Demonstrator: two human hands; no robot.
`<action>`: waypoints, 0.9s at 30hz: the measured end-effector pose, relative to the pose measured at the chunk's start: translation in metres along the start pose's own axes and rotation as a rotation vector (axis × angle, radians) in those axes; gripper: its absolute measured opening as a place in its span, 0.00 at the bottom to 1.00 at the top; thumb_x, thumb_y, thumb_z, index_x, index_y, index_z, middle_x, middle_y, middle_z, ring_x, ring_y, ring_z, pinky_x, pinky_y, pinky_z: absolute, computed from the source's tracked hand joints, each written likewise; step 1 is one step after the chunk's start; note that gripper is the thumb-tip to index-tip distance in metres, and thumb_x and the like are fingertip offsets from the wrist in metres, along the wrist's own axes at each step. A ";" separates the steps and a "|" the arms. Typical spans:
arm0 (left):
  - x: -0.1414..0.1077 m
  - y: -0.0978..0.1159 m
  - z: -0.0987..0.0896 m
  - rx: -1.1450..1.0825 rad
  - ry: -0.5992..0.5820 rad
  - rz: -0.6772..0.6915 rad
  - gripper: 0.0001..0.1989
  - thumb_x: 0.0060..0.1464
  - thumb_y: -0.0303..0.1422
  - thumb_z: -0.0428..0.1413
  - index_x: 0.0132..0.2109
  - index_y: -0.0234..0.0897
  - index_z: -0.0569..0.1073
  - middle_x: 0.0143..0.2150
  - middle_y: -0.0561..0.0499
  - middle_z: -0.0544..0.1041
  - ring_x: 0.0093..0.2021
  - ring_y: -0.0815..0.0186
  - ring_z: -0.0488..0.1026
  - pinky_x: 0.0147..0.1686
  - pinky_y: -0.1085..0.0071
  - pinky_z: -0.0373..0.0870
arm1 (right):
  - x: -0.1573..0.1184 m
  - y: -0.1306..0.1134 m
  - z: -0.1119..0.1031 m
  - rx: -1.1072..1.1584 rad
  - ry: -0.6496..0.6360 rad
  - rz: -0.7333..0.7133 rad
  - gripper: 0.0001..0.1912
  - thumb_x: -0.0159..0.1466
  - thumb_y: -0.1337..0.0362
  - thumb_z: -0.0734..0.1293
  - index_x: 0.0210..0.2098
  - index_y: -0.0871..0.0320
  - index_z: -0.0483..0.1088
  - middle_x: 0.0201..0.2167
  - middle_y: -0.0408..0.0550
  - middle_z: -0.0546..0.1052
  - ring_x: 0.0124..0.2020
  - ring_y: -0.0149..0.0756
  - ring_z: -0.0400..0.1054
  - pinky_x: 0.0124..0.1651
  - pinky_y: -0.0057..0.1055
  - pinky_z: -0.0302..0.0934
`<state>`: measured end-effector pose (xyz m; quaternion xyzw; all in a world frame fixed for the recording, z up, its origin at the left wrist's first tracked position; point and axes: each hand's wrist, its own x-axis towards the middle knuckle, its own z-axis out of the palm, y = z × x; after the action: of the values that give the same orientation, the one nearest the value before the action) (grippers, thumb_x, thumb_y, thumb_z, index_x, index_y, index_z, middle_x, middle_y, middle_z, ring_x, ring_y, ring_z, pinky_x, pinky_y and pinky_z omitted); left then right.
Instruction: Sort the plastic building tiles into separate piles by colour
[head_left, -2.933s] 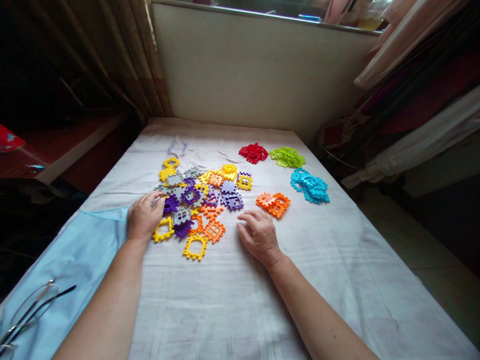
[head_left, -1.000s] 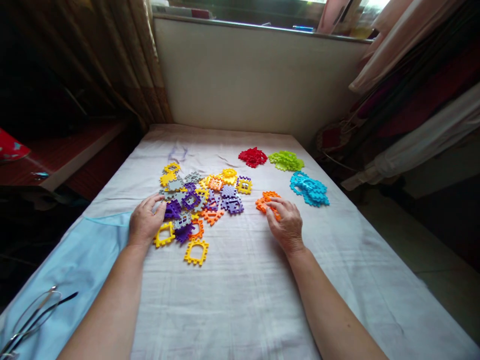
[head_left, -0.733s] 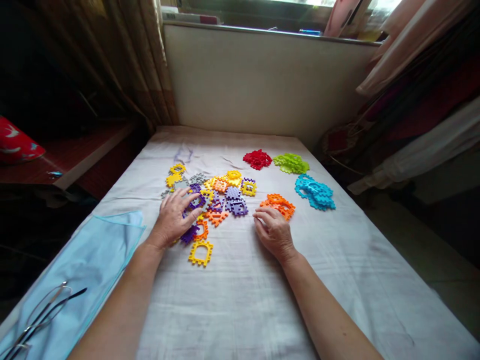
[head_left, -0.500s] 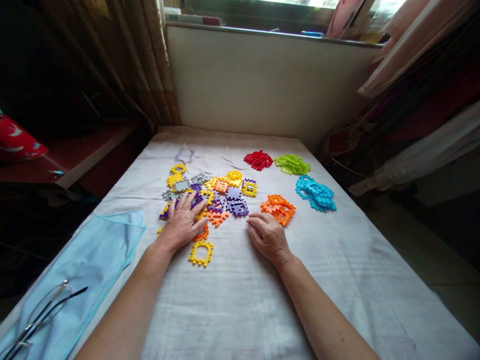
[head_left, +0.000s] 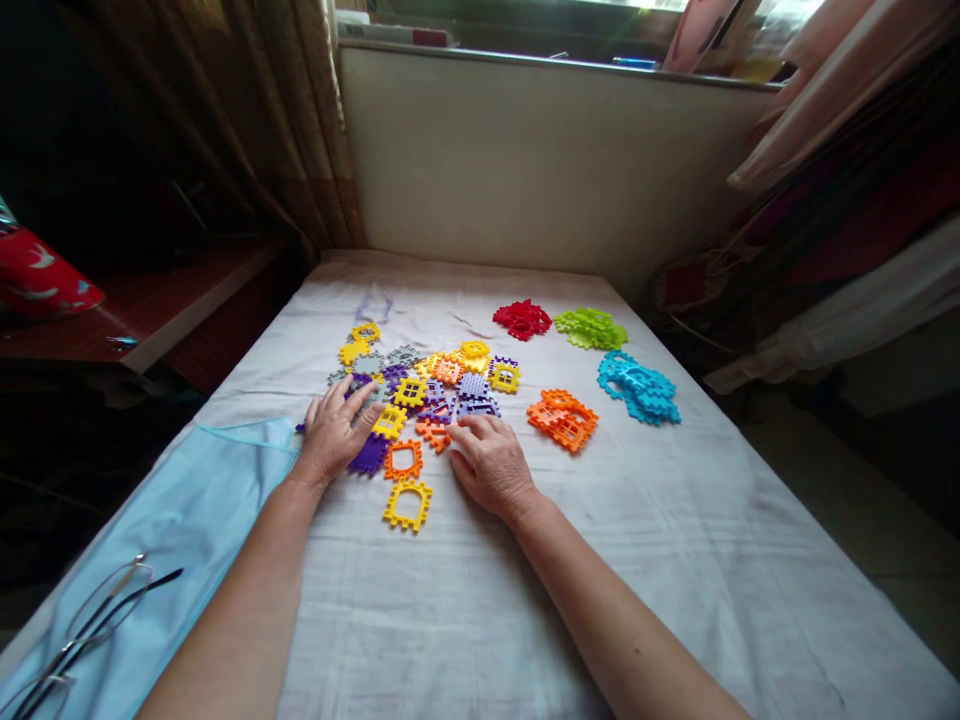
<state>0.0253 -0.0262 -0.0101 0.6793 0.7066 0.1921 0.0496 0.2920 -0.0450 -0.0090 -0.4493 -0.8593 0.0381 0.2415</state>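
My left hand (head_left: 335, 432) lies over the left side of a mixed pile of toothed plastic building tiles, fingers spread, partly covering grey and purple ones. Under and beside it are a purple tile (head_left: 369, 455) and a yellow window tile (head_left: 390, 421). My right hand (head_left: 493, 462) is at the pile's front right edge, fingers bent and closed at the right end of an orange triangular tile (head_left: 433, 433); its exact grip is partly hidden. Purple tiles (head_left: 474, 388) lie just beyond its fingertips. An orange frame tile (head_left: 403, 460) and a yellow arch tile (head_left: 407, 505) lie between the hands.
Sorted piles of orange tiles (head_left: 564, 420), blue tiles (head_left: 639, 388), green tiles (head_left: 590, 328) and red tiles (head_left: 522, 319) stand to the right. A light blue cloth (head_left: 217, 500) with eyeglasses (head_left: 97, 620) covers the left edge of the sheet-covered surface (head_left: 600, 600).
My left hand has slid left, uncovering yellow and purple tiles. My right hand has moved left, away from the orange pile, to the orange triangular tile.
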 end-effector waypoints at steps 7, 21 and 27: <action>0.001 -0.002 -0.001 -0.036 0.025 0.006 0.26 0.63 0.50 0.43 0.60 0.48 0.73 0.69 0.43 0.63 0.70 0.53 0.57 0.67 0.47 0.50 | 0.000 -0.009 0.008 -0.048 0.029 0.011 0.09 0.66 0.61 0.65 0.43 0.53 0.76 0.51 0.53 0.76 0.51 0.47 0.65 0.50 0.42 0.62; -0.004 0.007 0.002 0.064 0.039 0.046 0.24 0.57 0.44 0.53 0.61 0.49 0.72 0.70 0.45 0.63 0.70 0.50 0.56 0.67 0.45 0.48 | -0.014 0.002 0.002 0.053 0.158 -0.001 0.06 0.67 0.61 0.65 0.39 0.54 0.73 0.53 0.53 0.76 0.54 0.43 0.67 0.56 0.41 0.60; -0.004 0.008 0.003 0.075 0.040 0.059 0.25 0.58 0.44 0.52 0.60 0.48 0.72 0.70 0.43 0.63 0.70 0.51 0.57 0.67 0.45 0.48 | -0.017 0.059 -0.021 -0.070 0.400 0.251 0.10 0.67 0.57 0.64 0.34 0.54 0.73 0.50 0.53 0.78 0.51 0.45 0.68 0.55 0.42 0.59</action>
<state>0.0335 -0.0293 -0.0106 0.6970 0.6939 0.1805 0.0041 0.3543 -0.0269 -0.0133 -0.5592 -0.7325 -0.0516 0.3847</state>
